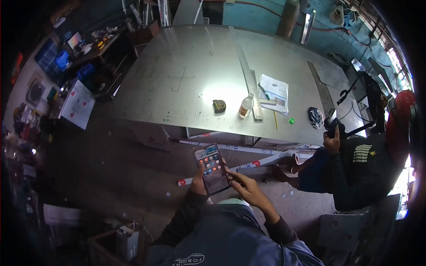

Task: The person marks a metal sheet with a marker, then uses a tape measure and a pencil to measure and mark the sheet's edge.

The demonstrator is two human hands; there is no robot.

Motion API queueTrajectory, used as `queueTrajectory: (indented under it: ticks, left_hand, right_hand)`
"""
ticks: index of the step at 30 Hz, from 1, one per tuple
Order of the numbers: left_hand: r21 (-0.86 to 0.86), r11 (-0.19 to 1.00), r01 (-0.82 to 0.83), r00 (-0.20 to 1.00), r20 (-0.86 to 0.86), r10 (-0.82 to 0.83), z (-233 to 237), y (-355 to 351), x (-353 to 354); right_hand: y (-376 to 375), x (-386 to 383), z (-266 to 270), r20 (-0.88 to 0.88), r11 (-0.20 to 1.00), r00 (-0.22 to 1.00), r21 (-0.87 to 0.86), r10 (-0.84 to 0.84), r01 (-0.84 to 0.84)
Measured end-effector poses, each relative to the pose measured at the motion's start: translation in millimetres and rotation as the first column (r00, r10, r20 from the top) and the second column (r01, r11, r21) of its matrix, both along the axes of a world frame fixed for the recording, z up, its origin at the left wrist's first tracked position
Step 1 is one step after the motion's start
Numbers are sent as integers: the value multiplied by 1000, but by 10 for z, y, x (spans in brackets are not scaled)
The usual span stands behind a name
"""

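A smartphone (214, 181) with a lit home screen of app icons is held upright in front of my body. My left hand (198, 181) is closed around it, the thumb along the left edge and fingertips showing at the right edge. My right hand (250, 190) is beside the phone's lower right edge, its index finger stretched toward it; whether it touches cannot be made out. Beyond the phone, a metal-topped table (177, 97) carries a tape measure (219, 106), a plastic bottle (245, 106) and a long metal straightedge (248, 75).
Papers (276, 95) with a pen, a pencil (275, 120), a small green object (291, 120) and a patterned cloth-like bundle (315, 118) lie on the table. At right, another person (368, 168) holds a dark device (333, 125). Printed strips (262, 162) are below the table edge.
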State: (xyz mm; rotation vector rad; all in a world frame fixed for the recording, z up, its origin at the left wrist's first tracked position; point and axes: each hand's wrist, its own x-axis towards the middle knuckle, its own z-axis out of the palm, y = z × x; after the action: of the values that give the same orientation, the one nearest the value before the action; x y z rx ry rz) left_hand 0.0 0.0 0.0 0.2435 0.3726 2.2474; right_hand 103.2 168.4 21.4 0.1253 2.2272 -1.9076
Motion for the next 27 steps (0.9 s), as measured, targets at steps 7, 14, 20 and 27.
queueTrajectory:
  ticks: [7, 14, 20, 27]
  left_hand:
    - [21, 995, 101, 994, -47, -100, 37, -87, -596]
    - [-145, 989, 12, 998, 68, -2, -46, 358, -890]
    - [-641, 715, -280, 843, -521, -137, -90, 699, -1391]
    - [-455, 570, -684, 486, -867, -110, 553, 450, -3199]
  right_hand:
    - [-511, -391, 83, -131, 961, 953, 10, -274, 277]
    - [-300, -655, -91, -177, 925, 918, 78, -355, 372]
    - [7, -1311, -234, 54, 870, 885, -167, -462, 464]
    - [863, -1796, -190, 29, 760, 834, -395, -552, 516]
